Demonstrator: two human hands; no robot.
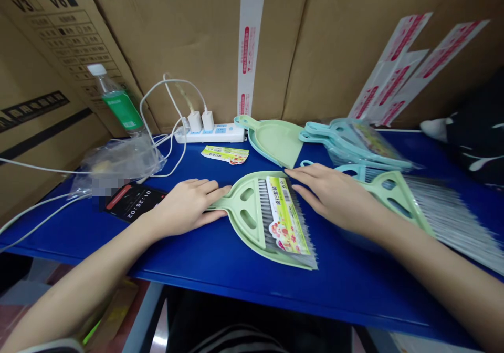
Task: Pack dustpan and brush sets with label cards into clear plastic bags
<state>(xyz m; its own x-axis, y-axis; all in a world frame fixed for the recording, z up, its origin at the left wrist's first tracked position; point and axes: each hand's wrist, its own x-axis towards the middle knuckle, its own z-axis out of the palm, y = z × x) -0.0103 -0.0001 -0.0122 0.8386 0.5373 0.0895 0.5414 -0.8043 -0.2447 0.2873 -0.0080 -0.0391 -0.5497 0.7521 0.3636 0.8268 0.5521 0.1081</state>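
Note:
A light green dustpan (240,232) lies on the blue table with a matching hand brush (254,214) nested in it, grey bristles toward the right. Across the bristles sits a yellow and white printed label card (289,216). My left hand (191,206) is closed round the stacked handles at the left. Beside the pan's upper right edge, my right hand (321,190) has its fingers stretched out and holds nothing; whether its fingertips touch the pan cannot be made out. Another green brush (397,198) and a blue brush (354,172) lie partly behind my right arm.
Stacked green and blue dustpans (275,137) lie at the back, near bagged blue sets (354,140). A loose label card (225,154) is by the power strip (232,133). At left are a phone (136,203), cables, clear plastic (118,158) and a bottle (122,106). Cardboard boxes (189,38) stand behind.

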